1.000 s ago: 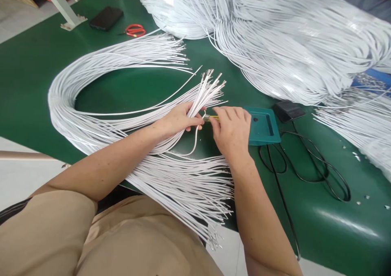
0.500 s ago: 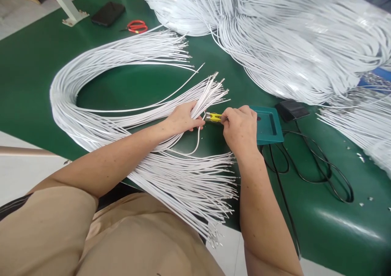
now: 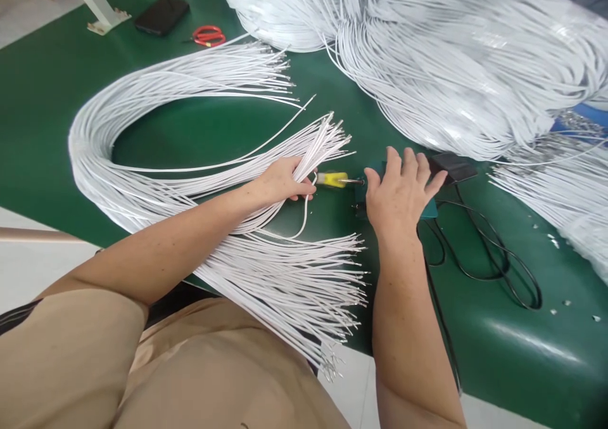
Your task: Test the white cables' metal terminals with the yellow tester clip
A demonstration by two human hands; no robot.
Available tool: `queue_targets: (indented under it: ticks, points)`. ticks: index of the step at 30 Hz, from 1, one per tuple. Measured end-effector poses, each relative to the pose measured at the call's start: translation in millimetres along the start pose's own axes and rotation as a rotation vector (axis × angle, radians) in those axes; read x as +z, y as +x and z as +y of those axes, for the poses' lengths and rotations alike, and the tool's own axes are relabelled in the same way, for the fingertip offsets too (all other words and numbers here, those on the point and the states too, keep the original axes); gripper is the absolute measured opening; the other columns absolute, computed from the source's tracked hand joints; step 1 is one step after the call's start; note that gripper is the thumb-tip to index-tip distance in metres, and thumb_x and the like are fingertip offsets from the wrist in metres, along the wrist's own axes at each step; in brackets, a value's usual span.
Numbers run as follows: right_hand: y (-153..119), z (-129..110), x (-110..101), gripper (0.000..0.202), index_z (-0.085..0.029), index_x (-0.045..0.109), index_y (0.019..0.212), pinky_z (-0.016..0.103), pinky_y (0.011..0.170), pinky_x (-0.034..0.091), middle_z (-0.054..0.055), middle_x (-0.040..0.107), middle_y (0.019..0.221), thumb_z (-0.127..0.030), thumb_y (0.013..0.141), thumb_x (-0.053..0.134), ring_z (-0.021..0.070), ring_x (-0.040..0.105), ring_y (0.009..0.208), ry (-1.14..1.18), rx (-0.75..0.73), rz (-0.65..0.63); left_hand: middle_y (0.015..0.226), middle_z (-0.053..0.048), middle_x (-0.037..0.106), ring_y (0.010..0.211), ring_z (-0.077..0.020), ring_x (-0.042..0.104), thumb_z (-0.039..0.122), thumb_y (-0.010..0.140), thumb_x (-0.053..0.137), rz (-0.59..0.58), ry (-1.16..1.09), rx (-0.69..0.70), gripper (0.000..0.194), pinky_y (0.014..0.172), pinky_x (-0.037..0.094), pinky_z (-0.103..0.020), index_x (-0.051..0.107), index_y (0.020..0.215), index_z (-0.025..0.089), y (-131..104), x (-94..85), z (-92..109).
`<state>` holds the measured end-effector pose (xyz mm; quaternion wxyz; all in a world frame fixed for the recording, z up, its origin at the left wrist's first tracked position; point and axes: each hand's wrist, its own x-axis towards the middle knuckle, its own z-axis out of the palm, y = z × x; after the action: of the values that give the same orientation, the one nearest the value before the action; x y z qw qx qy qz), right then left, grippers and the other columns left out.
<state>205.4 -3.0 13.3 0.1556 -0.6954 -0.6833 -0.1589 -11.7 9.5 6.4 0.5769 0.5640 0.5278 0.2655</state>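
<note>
My left hand (image 3: pixel 284 180) is closed around a bundle of white wires (image 3: pixel 316 153) with metal-tipped ends. One wire (image 3: pixel 304 220) loops down below its fingertips. Just right of those fingers lies a small yellow piece (image 3: pixel 335 179), joined by a thin metal rod to a teal device (image 3: pixel 361 194). Whether the loose wire end sits inside the yellow piece is too small to tell. My right hand (image 3: pixel 399 185) is open with fingers spread over the teal device, hiding most of it. Its thumb is near the rod.
More white wires fan out at the front (image 3: pixel 294 270) and back (image 3: pixel 256 68). A large wire bundle (image 3: pixel 451 68) fills the back right. Red-handled scissors (image 3: pixel 209 35), a black phone-like slab (image 3: pixel 162 15) and black cables (image 3: pixel 494 245) lie on the green table (image 3: pixel 38 106).
My right hand has let go of the yellow piece, moved slightly right and spread its fingers over the teal device. My left hand keeps its hold on the wires.
</note>
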Motion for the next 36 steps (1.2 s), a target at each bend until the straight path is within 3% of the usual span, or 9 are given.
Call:
queue_targets:
  ticks: [4,7,11,14,17,20,26,30,36]
  points:
    - [1.1,1.1,-0.4,0.043,-0.016,0.056,0.13,0.064,0.108,0.025,0.019,0.055,0.138,-0.038,0.094,0.047,0.0366,0.045,0.13,0.094,-0.039,0.044,0.076,-0.001,0.068,0.069,-0.0135,0.068,0.019,0.069,0.074,-0.032,-0.092,0.014,0.045,0.054,0.045,-0.019,0.058,0.111,0.016,-2.1,-5.8,2.1]
    - [-1.4,-12.0,-17.2,0.031,-0.018,0.065,0.115,0.047,0.1,0.041,0.014,0.066,0.121,-0.035,0.095,0.048,0.0284,0.057,0.114,0.369,-0.184,0.036,0.074,0.0,0.064,0.069,-0.0123,0.067,0.021,0.069,0.076,-0.077,-0.181,0.041,0.042,0.052,0.041,-0.017,0.061,0.108,0.016,-2.2,-8.0,0.8]
    - [-14.0,-44.8,-43.9,0.024,-0.022,0.071,0.091,0.031,0.086,0.046,0.005,0.072,0.096,-0.03,0.096,0.049,0.0176,0.061,0.092,0.735,-0.606,-0.31,0.073,0.001,0.062,0.06,-0.007,0.057,0.025,0.063,0.081,-0.093,-0.299,0.076,0.035,0.05,0.039,-0.017,0.065,0.092,0.012,-2.6,-7.4,0.6]
    - [-25.3,-66.6,-53.4,0.02,-0.018,0.071,0.081,0.032,0.082,0.044,0.008,0.071,0.085,-0.023,0.092,0.055,0.0211,0.059,0.093,0.597,-0.713,-0.528,0.079,0.0,0.064,0.064,-0.0066,0.056,0.03,0.063,0.083,-0.068,-0.348,0.048,0.037,0.053,0.04,-0.018,0.067,0.091,0.012,-3.8,-6.4,2.8]
    - [-30.0,-73.8,-55.3,0.02,-0.018,0.069,0.073,0.03,0.062,0.04,0.008,0.068,0.071,-0.021,0.089,0.057,0.0203,0.059,0.074,0.44,-0.602,-0.778,0.091,-0.004,0.068,0.075,-0.0087,0.06,0.036,0.067,0.08,-0.005,-0.365,0.013,0.038,0.059,0.044,-0.018,0.07,0.095,0.014,-4.8,-5.7,4.7]
    - [-24.1,-64.2,-52.0,0.027,-0.019,0.066,0.064,0.027,0.052,0.034,0.004,0.066,0.063,-0.023,0.089,0.055,0.0145,0.055,0.057,0.611,-0.419,-0.967,0.086,-0.004,0.069,0.071,-0.0078,0.059,0.035,0.067,0.08,0.016,-0.356,0.038,0.038,0.067,0.047,-0.021,0.072,0.097,0.013,-5.7,-5.5,5.1]
    - [-3.6,-38.2,-32.5,0.019,-0.019,0.064,0.087,0.022,0.04,0.039,-0.002,0.064,0.065,-0.036,0.087,0.056,0.0082,0.048,0.043,1.224,0.247,-0.583,0.08,-0.003,0.07,0.07,-0.0116,0.064,0.033,0.065,0.083,-0.108,-0.252,0.125,0.044,0.071,0.051,-0.026,0.069,0.1,0.012,-10.2,-4.3,6.2]
    - [-1.9,-39.3,-24.2,0.018,-0.017,0.062,0.075,0.02,0.039,0.04,-0.003,0.06,0.062,-0.034,0.078,0.067,0.0064,0.045,0.044,1.402,0.321,-0.485,0.084,-0.007,0.072,0.075,-0.0147,0.068,0.039,0.074,0.076,-0.199,-0.21,0.108,0.037,0.067,0.051,-0.025,0.069,0.098,0.011,-11.8,-1.1,6.7]
    - [-4.6,-45.0,-22.1,0.02,-0.017,0.062,0.068,0.02,0.04,0.038,-0.004,0.057,0.058,-0.034,0.075,0.07,0.0052,0.042,0.043,1.491,0.351,-0.558,0.086,-0.006,0.07,0.078,-0.0117,0.066,0.036,0.071,0.078,-0.024,-0.333,0.134,0.033,0.068,0.049,-0.022,0.066,0.089,0.011,-8.6,-3.3,5.3]
